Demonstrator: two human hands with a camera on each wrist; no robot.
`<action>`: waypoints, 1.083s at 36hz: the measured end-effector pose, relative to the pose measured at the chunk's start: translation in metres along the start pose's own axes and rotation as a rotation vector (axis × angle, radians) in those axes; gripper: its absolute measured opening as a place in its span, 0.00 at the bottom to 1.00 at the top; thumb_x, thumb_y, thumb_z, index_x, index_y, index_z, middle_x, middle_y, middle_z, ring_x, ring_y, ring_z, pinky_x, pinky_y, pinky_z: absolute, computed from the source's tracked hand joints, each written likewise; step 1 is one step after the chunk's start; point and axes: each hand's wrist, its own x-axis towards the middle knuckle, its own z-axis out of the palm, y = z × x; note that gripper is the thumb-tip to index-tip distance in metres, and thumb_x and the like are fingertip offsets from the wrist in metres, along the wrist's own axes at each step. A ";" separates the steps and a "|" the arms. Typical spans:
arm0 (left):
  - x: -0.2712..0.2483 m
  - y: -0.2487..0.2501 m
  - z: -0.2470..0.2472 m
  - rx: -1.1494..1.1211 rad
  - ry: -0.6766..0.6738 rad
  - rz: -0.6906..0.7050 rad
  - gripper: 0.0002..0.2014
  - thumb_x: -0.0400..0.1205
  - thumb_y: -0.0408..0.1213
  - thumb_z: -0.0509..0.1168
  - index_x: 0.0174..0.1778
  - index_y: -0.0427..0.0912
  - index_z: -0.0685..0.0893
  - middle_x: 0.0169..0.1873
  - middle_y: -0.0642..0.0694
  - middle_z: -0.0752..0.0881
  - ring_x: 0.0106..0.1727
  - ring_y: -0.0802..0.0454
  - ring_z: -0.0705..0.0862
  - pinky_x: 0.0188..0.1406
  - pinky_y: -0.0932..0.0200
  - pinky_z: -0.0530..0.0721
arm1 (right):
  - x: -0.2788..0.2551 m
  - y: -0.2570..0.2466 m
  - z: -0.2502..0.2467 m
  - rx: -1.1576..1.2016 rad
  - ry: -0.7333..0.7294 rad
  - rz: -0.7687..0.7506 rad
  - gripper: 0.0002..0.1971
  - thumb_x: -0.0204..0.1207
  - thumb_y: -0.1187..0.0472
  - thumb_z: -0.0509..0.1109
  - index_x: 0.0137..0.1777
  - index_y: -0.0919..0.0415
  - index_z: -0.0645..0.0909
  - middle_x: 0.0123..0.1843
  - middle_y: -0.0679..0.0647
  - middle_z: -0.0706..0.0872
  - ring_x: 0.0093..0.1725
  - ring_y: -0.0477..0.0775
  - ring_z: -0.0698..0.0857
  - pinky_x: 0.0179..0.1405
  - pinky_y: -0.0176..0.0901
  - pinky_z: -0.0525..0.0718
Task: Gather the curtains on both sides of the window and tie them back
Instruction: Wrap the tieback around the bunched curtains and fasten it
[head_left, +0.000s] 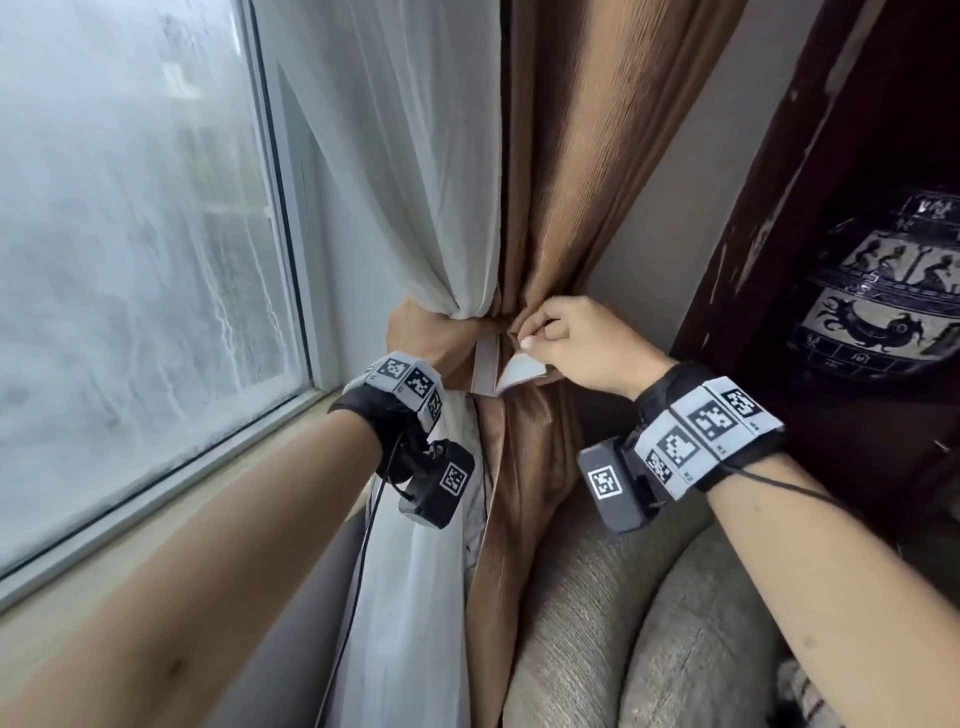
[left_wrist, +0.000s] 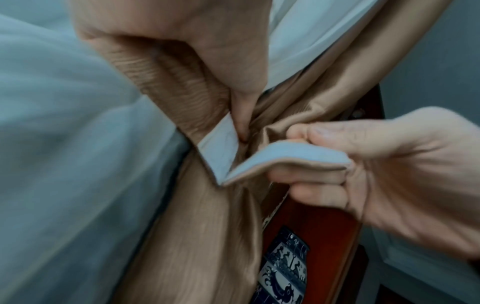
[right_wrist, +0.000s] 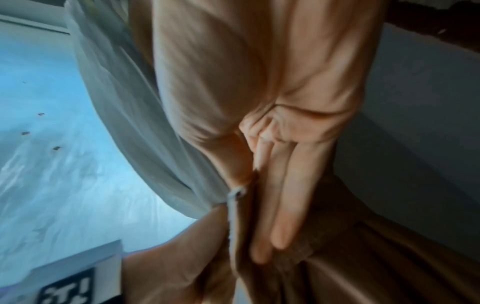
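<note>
Beside the window, the left hand (head_left: 415, 338) grips the bunched brown curtain (head_left: 566, 197) and white sheer (head_left: 410, 156) while the right hand (head_left: 576, 343) pinches the white-lined tieback strap (head_left: 519, 371).

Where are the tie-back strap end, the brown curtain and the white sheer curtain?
tie-back strap (left_wrist: 285, 158): left wrist view, on the pale lining of the loose end pinched by the right hand.
brown curtain (head_left: 582, 156): head view, on the folds above the tie.
white sheer curtain (head_left: 405, 156): head view, on the upper drape.

A lived-in home room is showing here: brown ribbed drapes (head_left: 566, 171) are hanging beside a fogged glass window (head_left: 130, 234), a grey upholstered armchair (head_left: 623, 623) and a blue-and-white painted ceramic vase (head_left: 883, 291) are sitting nearby.
</note>
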 end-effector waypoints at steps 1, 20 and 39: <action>0.003 -0.001 0.001 -0.010 0.006 -0.011 0.22 0.59 0.50 0.83 0.42 0.45 0.84 0.42 0.50 0.87 0.40 0.51 0.82 0.42 0.59 0.83 | 0.000 0.000 -0.002 0.106 -0.074 0.047 0.08 0.79 0.70 0.70 0.42 0.57 0.83 0.46 0.55 0.88 0.48 0.50 0.88 0.49 0.47 0.92; 0.002 -0.003 0.003 0.002 -0.047 0.085 0.27 0.62 0.52 0.80 0.56 0.48 0.87 0.46 0.52 0.88 0.45 0.53 0.84 0.41 0.66 0.75 | 0.002 0.003 -0.009 -0.521 0.044 -0.438 0.08 0.67 0.55 0.83 0.37 0.55 0.88 0.46 0.44 0.79 0.40 0.44 0.76 0.44 0.45 0.78; 0.009 -0.003 0.000 0.067 0.013 0.042 0.26 0.61 0.57 0.63 0.52 0.50 0.87 0.44 0.49 0.90 0.46 0.46 0.88 0.45 0.57 0.86 | 0.007 0.011 0.040 0.134 0.040 -0.110 0.11 0.80 0.67 0.71 0.39 0.60 0.74 0.35 0.64 0.86 0.36 0.50 0.80 0.43 0.46 0.78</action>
